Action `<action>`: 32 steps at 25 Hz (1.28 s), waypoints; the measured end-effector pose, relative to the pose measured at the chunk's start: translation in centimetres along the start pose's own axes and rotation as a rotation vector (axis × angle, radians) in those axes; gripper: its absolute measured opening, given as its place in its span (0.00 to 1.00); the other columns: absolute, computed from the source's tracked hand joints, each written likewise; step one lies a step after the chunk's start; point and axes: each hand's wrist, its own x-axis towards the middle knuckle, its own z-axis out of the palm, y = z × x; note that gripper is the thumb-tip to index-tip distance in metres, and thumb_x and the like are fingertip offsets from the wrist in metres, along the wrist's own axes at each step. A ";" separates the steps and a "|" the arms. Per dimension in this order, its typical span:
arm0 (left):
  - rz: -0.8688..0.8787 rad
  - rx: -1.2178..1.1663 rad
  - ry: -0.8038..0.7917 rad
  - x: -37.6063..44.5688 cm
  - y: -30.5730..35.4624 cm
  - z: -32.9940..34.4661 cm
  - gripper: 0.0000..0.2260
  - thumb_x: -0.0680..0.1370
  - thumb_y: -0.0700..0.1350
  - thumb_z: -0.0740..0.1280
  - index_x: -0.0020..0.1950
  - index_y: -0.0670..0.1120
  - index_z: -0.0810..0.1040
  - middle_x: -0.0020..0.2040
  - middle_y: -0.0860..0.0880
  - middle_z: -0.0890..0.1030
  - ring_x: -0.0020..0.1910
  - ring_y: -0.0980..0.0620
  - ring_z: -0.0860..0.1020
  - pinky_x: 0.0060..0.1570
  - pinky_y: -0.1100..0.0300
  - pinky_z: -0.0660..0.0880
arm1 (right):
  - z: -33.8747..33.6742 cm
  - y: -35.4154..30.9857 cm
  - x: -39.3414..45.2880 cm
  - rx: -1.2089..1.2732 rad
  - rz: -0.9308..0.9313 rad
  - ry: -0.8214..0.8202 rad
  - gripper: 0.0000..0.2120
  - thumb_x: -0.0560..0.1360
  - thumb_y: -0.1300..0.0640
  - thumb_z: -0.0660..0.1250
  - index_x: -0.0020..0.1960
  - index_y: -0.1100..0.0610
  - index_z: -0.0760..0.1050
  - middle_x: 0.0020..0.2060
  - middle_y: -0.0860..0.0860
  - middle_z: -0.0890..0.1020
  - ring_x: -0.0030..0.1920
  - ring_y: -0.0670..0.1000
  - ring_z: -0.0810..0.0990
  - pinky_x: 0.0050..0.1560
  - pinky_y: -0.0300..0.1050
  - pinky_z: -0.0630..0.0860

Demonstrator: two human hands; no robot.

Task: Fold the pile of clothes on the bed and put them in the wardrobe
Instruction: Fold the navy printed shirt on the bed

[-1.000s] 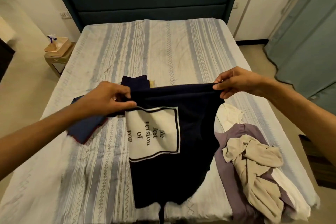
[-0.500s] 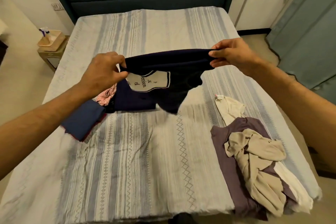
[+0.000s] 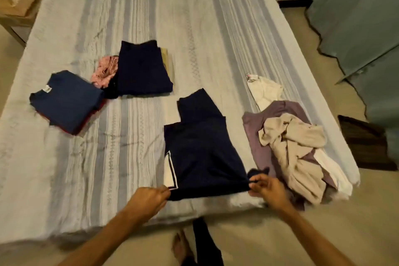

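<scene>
Left hand (image 3: 149, 197) pinches the near left corner of the dark navy cotton t-shirt with a white printed panel (image 3: 203, 153); right hand (image 3: 266, 188) pinches the near right corner, fingers curled on the hem. Both grips are narrow and holding fabric. The shirt lies mostly flat on the striped pale-blue bedspread (image 3: 129, 17), stretching away from the grips, back side up, a strip of white print peeking out at its left edge and one sleeve sticking out at the far end.

Just right of the right grip: unfolded heap with a beige crumpled garment (image 3: 295, 142) on a mauve top (image 3: 254, 131) and a white garment (image 3: 265, 90) beyond. Far left of the grips: folded blue t-shirt (image 3: 67, 101), folded navy piece (image 3: 142, 69), pink bundle (image 3: 105, 70).

Risks: the shirt sits at the bed's near edge, so a pull toward the body could drag it off onto the floor. The right corner looks bunched; folding now would likely trap a crease. The right grip may also snag the mauve top.
</scene>
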 end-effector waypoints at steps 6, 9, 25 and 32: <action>-0.070 -0.229 -0.135 -5.3 3.6 10.2 0.13 0.66 0.55 0.79 0.43 0.57 0.77 0.39 0.58 0.80 0.32 0.57 0.81 0.27 0.62 0.72 | 2.5 13.3 -4.4 -0.088 0.278 -0.004 0.07 0.72 0.70 0.77 0.47 0.69 0.81 0.41 0.66 0.82 0.33 0.54 0.84 0.41 0.57 0.86; -0.148 -0.514 -0.046 -3.1 1.3 6.3 0.06 0.77 0.54 0.66 0.50 0.53 0.77 0.47 0.54 0.80 0.46 0.53 0.80 0.43 0.54 0.76 | 1.8 7.4 -2.5 -0.132 0.301 -0.019 0.05 0.73 0.74 0.74 0.45 0.66 0.81 0.41 0.65 0.82 0.30 0.55 0.84 0.38 0.53 0.86; -0.860 -1.549 0.485 28.4 -23.4 13.9 0.16 0.78 0.42 0.75 0.65 0.47 0.78 0.54 0.48 0.86 0.51 0.50 0.84 0.48 0.54 0.81 | 8.5 -10.4 42.9 -0.343 0.225 -0.078 0.14 0.72 0.63 0.78 0.57 0.63 0.85 0.27 0.50 0.78 0.23 0.44 0.73 0.28 0.37 0.68; -0.843 -1.664 0.388 27.8 -24.3 12.3 0.15 0.76 0.43 0.75 0.62 0.49 0.79 0.55 0.46 0.87 0.53 0.48 0.86 0.45 0.53 0.83 | 6.1 -13.0 43.5 -0.317 0.316 -0.228 0.17 0.71 0.64 0.80 0.58 0.65 0.84 0.39 0.54 0.83 0.31 0.45 0.79 0.32 0.36 0.73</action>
